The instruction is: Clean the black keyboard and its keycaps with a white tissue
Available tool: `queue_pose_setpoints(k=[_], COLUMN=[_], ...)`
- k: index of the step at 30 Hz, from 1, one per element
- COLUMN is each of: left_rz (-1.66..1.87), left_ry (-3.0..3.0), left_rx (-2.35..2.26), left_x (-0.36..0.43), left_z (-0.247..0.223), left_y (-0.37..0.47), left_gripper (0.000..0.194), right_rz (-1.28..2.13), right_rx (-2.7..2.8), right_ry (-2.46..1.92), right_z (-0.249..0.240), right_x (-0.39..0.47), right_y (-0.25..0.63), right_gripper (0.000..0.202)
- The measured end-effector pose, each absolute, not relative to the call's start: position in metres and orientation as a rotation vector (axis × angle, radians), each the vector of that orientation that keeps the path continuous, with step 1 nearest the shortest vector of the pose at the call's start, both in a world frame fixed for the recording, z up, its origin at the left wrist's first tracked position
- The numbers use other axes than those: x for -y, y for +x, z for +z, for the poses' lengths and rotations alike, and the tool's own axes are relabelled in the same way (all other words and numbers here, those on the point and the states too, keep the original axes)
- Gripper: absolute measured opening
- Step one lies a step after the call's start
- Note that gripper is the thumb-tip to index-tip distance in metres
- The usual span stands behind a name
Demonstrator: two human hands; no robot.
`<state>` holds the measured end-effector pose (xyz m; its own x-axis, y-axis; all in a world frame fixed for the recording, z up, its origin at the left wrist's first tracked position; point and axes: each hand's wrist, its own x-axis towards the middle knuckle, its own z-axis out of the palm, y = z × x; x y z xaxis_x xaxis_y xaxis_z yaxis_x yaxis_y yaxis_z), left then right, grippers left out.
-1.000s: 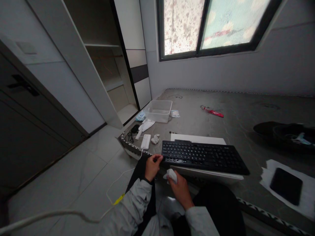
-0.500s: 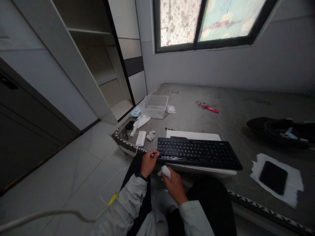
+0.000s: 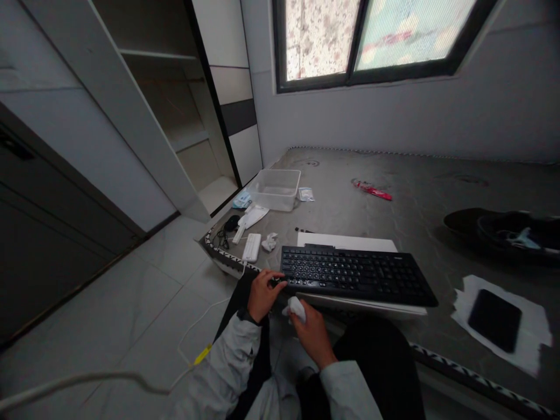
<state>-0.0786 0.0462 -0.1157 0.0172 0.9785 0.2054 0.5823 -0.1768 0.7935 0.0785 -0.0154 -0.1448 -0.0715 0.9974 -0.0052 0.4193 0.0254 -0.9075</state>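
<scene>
A black keyboard (image 3: 354, 274) lies on a white board or box (image 3: 376, 242) near the front edge of a grey mattress. At the keyboard's lower left corner is my left hand (image 3: 263, 294), thumb and fingertips pinched on that corner. My right hand (image 3: 311, 331) is closed round a crumpled white tissue (image 3: 296, 308), below the keyboard's front edge and not touching it. A second crumpled tissue (image 3: 269, 241) and a white power strip-like block (image 3: 251, 248) with a cable lie left of the keyboard.
On the mattress (image 3: 332, 175) are a clear plastic bin (image 3: 275, 189), a red item (image 3: 374, 190), a small packet (image 3: 306, 194), a black cable coil (image 3: 223, 236), a dark bag-like object (image 3: 503, 233) and a black phone-like slab (image 3: 495, 319) on white paper. A cable crosses the floor at left.
The view has shifted slightly, so the keyboard and slab appear a little further right. My left hand's fingers have spread a little along the keyboard's corner. My right hand still holds the tissue.
</scene>
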Motion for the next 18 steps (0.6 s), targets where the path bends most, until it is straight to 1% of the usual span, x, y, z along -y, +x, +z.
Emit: queue_pose_setpoints(k=[6,18], left_rz=[1.033,1.057], left_ry=[1.856,1.875], left_rx=[-1.563,-1.563], left_x=[-0.0460,-0.0454], left_z=[-0.1138,-0.1177], left_y=[-0.0754,-0.0761], left_gripper=[0.012,0.020], right_rz=[1.005,1.034], right_rx=[1.575,1.605], right_ry=[-1.450,-1.498], right_z=[-0.1405,-0.1397], right_x=[0.0168,0.0168], right_y=[0.0786,0.0793], right_gripper=[0.016,0.015])
